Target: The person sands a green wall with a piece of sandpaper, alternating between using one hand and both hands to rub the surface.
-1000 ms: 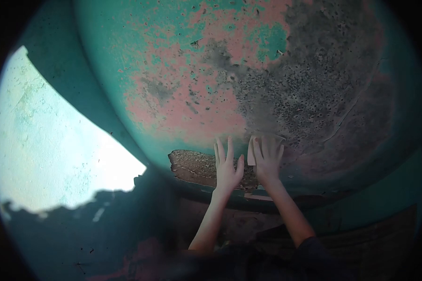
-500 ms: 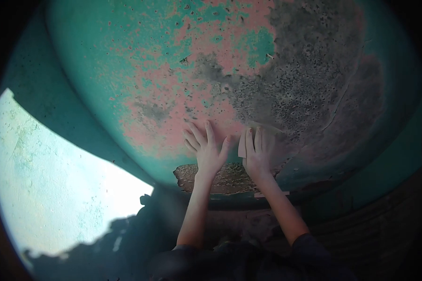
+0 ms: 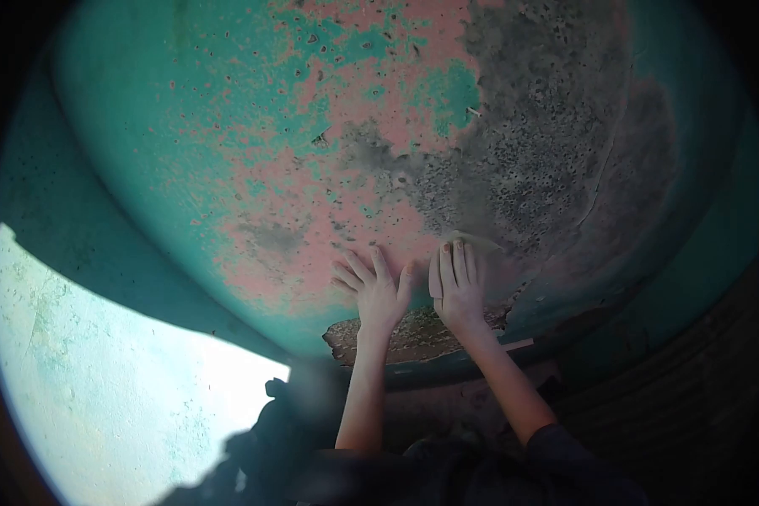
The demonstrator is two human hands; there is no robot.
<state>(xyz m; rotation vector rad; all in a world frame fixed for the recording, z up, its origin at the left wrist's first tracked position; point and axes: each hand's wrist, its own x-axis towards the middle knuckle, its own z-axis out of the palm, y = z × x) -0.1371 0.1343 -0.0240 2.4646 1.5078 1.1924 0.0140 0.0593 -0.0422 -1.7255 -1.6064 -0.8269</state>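
A curved panel (image 3: 169, 160) of worn green paint fills the upper view, with pink and dark grey pitted patches. My left hand (image 3: 381, 299) lies on its lower pink area, fingers spread and holding nothing. Beside it, my right hand (image 3: 460, 295) presses a thin pale sheet (image 3: 479, 242), which looks like sandpaper, flat against the panel. The fingers of that hand are close together. Edges of the sheet show past the fingertips and along the hand's left side; the rest is hidden beneath it.
Below the hands is a rough brown patch (image 3: 422, 339) with a ragged edge, near the panel's lower rim. A small pale strip (image 3: 519, 344) lies by my right wrist. Bright sunlit ground or wall (image 3: 118, 363) shows at lower left, and dark ridged surface at lower right.
The view has shifted and tilted, so the panel appears lower. My right hand has slid slightly up the panel with the sheet, its fingers closer together. My left hand stays about in place.
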